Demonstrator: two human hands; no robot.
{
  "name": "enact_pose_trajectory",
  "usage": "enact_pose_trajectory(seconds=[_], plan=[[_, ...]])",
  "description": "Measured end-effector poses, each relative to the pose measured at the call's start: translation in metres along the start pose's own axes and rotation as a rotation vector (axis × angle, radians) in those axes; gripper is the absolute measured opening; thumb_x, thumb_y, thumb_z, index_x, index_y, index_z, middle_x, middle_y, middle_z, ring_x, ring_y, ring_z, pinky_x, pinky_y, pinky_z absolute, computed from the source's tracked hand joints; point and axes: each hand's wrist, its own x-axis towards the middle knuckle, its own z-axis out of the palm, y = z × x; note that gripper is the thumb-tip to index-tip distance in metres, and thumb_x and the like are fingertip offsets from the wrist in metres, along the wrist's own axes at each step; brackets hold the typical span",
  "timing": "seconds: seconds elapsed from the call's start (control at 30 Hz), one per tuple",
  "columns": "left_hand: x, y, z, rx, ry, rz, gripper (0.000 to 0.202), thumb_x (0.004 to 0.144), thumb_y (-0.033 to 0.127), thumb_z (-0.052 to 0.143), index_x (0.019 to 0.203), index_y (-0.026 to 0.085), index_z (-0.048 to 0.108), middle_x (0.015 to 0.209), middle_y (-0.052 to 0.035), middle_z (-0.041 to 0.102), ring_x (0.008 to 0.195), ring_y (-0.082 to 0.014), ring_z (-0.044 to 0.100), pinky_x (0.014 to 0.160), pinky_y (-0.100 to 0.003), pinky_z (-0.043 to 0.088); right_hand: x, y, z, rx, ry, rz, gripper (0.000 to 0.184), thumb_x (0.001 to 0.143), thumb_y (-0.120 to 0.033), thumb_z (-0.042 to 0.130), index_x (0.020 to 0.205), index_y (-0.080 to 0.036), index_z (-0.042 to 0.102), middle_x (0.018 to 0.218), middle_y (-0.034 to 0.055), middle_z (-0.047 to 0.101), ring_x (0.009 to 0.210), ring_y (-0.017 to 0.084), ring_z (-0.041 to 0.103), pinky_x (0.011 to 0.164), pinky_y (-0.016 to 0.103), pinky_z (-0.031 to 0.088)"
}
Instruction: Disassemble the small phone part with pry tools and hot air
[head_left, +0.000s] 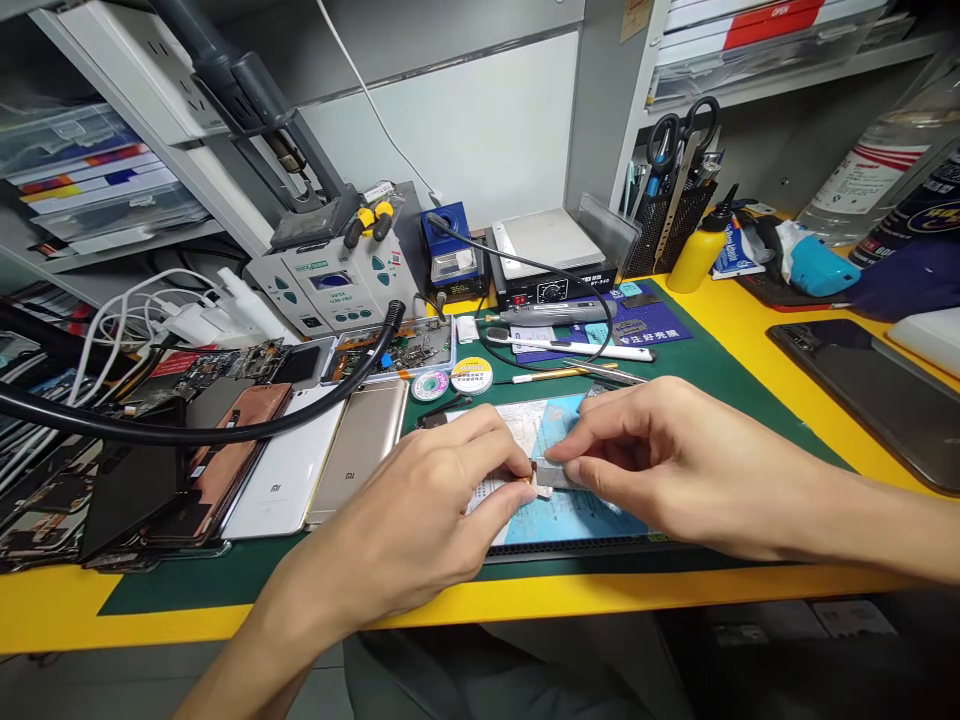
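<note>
1. Over the blue-and-white mat [577,520]: small grey part [553,474], held at two ends.
2. Left hand [431,485]: narrow pinch at its brownish end.
3. Right hand [660,450]: thumb and finger pinching the opposite end.
4. Step, apparently: two-handed fine handling; next move calls for steady, light pressure.

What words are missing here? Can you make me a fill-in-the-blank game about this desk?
1. The left hand and the right hand pinch a small part above a sheet coloured white and ____.
2. The squeeze bottle with the black tip is ____.
3. The two letters printed on the back of the gold phone spell ____.
4. The big mat on the desk is dark ____.

Missing words: blue; yellow; mi; green.
</note>
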Motion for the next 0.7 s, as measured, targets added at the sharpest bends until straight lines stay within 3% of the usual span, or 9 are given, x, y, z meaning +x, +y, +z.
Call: enact_pose_trajectory(seconds=[0.7], plan=[[-0.0013, -0.0004, -0.0009, 0.017, -0.007, 0.023, 0.003, 0.097, 0.021, 0.058, 0.097, 0.023, 0.060, 0.096, 0.0020, 0.060, 0.088, -0.0119, 0.054, 0.076, -0.026, 0.038, -0.0067, -0.0042, 0.0049, -0.045, 0.060, -0.062, 0.025, 0.086, -0.022, 0.055, 0.086, -0.020, 0.080, 0.067, -0.0006, 0.066, 0.056, 0.012, 0.051, 0.049, 0.026, 0.032]])
